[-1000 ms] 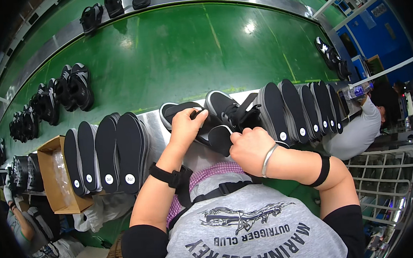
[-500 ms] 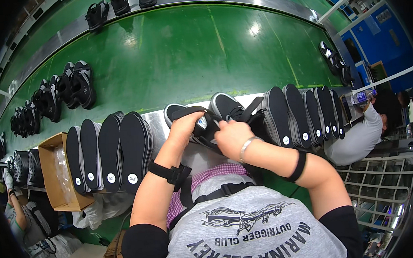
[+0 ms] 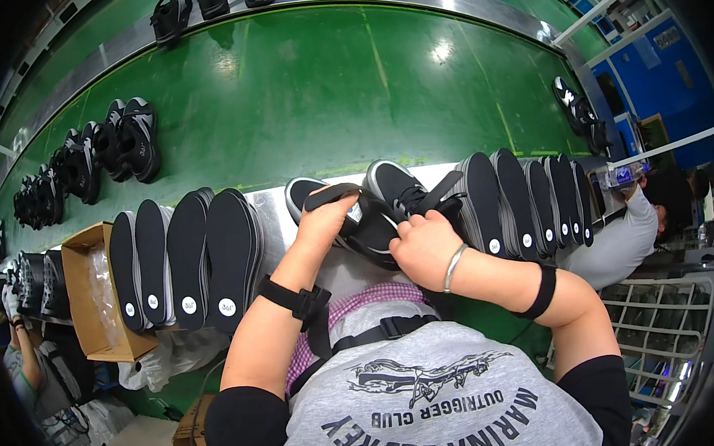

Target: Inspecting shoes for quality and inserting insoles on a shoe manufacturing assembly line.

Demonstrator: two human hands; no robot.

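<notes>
Two black shoes with grey-edged toes lie side by side in front of me, toes pointing away. My left hand [image 3: 324, 222] grips the black tongue [image 3: 331, 195] of the nearer left shoe [image 3: 374, 240], lifting it aside so a white label shows inside. At the right edge of that shoe's opening, my right hand [image 3: 425, 247] is closed with its fingertips pinched at the collar. What lies under the fingers is partly hidden. Just beyond sits the second shoe [image 3: 389, 180], laced, with a black strap sticking out to its right.
Stacks of black insoles [image 3: 232, 247] stand left of the shoes, with more insoles [image 3: 478, 203] on the right. An open cardboard box [image 3: 92, 304] is farther left. Beyond runs a green belt [image 3: 300, 87] carrying several shoes [image 3: 135, 142]. Another person [image 3: 619, 231] works at the right.
My right hand has moved right and slightly toward me, from inside the shoe's opening to its edge. My left hand keeps its hold on the tongue. Shoes on the belt's left have shifted slightly left.
</notes>
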